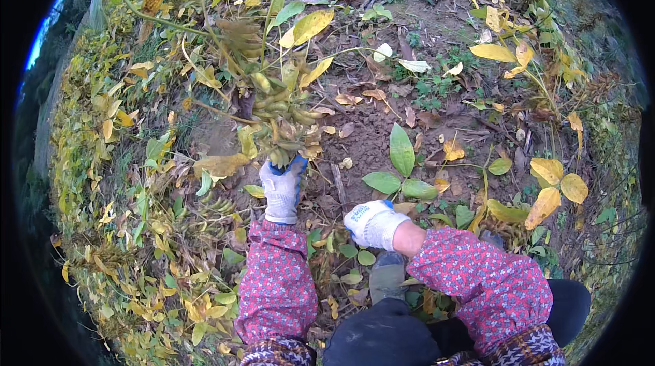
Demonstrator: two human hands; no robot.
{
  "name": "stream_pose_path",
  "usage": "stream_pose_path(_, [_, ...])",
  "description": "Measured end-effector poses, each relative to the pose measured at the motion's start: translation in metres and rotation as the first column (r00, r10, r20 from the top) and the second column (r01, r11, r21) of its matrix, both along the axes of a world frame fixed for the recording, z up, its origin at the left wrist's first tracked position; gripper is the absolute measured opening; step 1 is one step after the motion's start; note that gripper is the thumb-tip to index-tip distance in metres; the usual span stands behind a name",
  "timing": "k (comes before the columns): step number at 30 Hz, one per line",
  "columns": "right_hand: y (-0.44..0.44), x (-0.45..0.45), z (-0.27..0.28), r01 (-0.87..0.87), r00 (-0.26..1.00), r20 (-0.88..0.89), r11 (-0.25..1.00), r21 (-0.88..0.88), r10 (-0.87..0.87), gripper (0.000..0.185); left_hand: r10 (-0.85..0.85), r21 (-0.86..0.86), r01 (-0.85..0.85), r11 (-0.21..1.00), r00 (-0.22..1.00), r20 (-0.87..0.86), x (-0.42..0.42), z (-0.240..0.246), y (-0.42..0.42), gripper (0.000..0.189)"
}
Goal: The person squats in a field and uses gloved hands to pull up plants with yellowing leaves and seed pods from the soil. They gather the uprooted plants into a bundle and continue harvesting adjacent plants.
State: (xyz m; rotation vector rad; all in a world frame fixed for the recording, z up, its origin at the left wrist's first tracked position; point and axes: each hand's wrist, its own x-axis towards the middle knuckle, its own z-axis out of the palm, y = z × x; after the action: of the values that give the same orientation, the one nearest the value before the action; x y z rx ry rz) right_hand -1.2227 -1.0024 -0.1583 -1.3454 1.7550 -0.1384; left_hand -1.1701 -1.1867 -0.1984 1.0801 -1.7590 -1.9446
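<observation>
My left hand [282,187], in a white knit glove with blue coating, is closed around the lower part of a soybean plant [279,105]. Clusters of plump yellow-green pods and yellowing leaves spread above that hand. My right hand [376,224], gloved the same way, is curled low over the ground to the right, above my boot [387,279]. Its palm side faces away, so whatever its fingers may hold is hidden. A narrow brown strip [339,184], perhaps a stick or a blade, lies just beyond its knuckles.
Brown soil [358,156] with dry leaf litter lies ahead. A green three-leaf soybean sprig [401,159] stands beyond my right hand. Yellow-leaved plants [552,187] grow at right; dense yellowing foliage [189,289] and podded stems [212,212] cover the left.
</observation>
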Motion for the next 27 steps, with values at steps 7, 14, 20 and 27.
stream_pose_path(7, [-0.022, -0.048, 0.063, 0.428, 0.726, 0.07, 0.37, -0.824, -0.684, 0.089, -0.028, 0.23, 0.097, 0.968, 0.958, -0.284, -0.002, -0.038, 0.008, 0.032])
stream_pose_path(14, [-0.047, -0.019, 0.004, 0.278, 0.912, -0.089, 0.763, -0.584, -0.4, 0.04, -0.056, 0.262, 0.127, 0.957, 0.964, -0.261, 0.003, -0.055, 0.006, 0.035])
stream_pose_path(20, [0.013, -0.04, 0.005, 0.561, 0.799, -0.062, 0.779, -0.281, -0.598, 0.066, -0.15, -0.254, 0.172, 0.952, 0.983, 0.103, 0.0, -0.034, 0.01, 0.042])
stream_pose_path(27, [-0.03, -0.039, 0.001, 0.715, 0.626, 0.412, 0.276, -0.643, -0.662, 0.025, -0.244, -0.203, 0.248, 0.947, 0.969, 0.046, -0.005, -0.027, 0.014, 0.056])
